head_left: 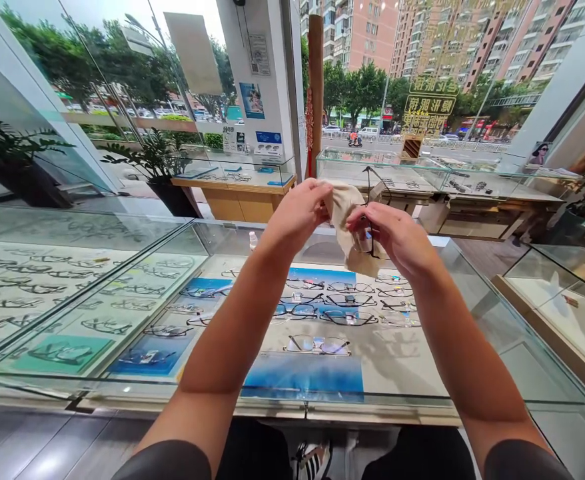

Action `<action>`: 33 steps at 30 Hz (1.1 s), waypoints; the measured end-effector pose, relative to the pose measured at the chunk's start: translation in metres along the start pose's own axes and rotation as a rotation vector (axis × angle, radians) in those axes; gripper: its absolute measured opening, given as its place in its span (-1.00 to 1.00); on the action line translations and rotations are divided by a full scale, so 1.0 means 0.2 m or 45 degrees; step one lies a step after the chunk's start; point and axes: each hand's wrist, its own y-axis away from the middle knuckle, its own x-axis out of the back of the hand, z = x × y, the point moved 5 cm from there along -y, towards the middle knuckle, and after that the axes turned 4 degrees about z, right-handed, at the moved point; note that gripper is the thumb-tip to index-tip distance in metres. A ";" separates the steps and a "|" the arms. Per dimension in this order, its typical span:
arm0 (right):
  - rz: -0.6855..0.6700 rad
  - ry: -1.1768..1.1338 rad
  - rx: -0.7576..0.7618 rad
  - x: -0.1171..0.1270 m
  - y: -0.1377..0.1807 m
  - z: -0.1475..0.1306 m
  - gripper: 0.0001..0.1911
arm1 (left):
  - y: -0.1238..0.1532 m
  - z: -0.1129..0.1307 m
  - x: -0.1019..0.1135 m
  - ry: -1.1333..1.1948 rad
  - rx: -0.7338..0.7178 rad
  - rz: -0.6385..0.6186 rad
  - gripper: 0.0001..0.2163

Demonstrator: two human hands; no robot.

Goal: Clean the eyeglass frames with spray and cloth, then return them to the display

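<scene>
Holding, both hands: your left hand point(305, 205) and right hand point(396, 237), raised together above the glass tabletop point(397, 400), forearms reaching forward.

Item, beige cloth point(342, 207): soft, creased, hanging between your hands. Your left grip pinches its upper left edge, thumb against fingers.

Item, dark-framed eyeglasses point(371, 245): in your right hand, in front of the cloth, turned edge-up with one temple arm pointing upward. Your right grip pinches the frame between thumb and fingers, your fingertips close against the cloth; whether they press it to a lens you cannot tell from here.

Below your hands, under glass: rows of spectacles point(350, 317), mostly thin-framed, laid on white and blue panels. Nearer you, one clear-lensed pair point(317, 345) lies apart from the rows, just beyond a blue panel point(317, 373).

To your left: an adjoining display case point(187, 223) with more frames in rows, and a green panel point(62, 353) at its near end bearing a pair.

Beyond your left forearm: one small white bottle point(253, 240), its lower part hidden.

Further off: a wooden display cabinet point(242, 207), a potted plant point(160, 163), a pillar with a blue poster point(251, 100), and windows giving on trees and a street.

At your feet: one striped shoe point(315, 461).
</scene>
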 end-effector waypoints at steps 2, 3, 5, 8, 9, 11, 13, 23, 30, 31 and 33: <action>0.021 0.019 0.016 -0.01 -0.01 0.00 -0.70 | 0.03 0.02 -0.01 0.007 -0.038 0.042 -0.84; 0.035 0.025 0.021 -0.01 -0.01 0.00 -0.71 | 0.04 0.03 -0.02 -0.004 -0.051 0.046 -0.84; 0.041 0.033 0.022 -0.01 -0.02 0.00 -0.71 | 0.07 0.04 -0.02 -0.047 -0.082 0.042 -0.83; -0.012 0.037 0.017 -0.02 -0.02 0.02 -0.71 | 0.09 0.05 -0.02 -0.105 -0.116 0.036 -0.83; -0.034 0.036 0.019 -0.02 -0.02 0.02 -0.71 | 0.09 0.05 -0.02 -0.115 -0.118 0.031 -0.83; -0.059 0.045 0.024 -0.01 -0.02 0.04 -0.71 | 0.10 0.04 -0.02 -0.130 -0.122 0.024 -0.83; -0.061 0.071 0.027 -0.01 -0.02 0.06 -0.71 | 0.09 0.03 -0.02 -0.145 -0.140 0.025 -0.83; -0.095 0.100 0.040 0.02 -0.04 0.10 -0.68 | 0.05 -0.05 -0.03 -0.100 -0.230 0.141 -0.70; -0.140 0.064 0.045 0.01 -0.03 0.10 -0.70 | 0.04 -0.08 -0.04 0.067 -0.199 0.099 -0.58; -0.148 0.067 0.051 0.01 -0.03 0.09 -0.70 | 0.04 -0.08 -0.05 0.093 -0.198 0.071 -0.55; -0.163 0.067 0.065 0.01 -0.03 0.09 -0.69 | 0.05 -0.09 -0.07 0.109 -0.196 0.004 -0.51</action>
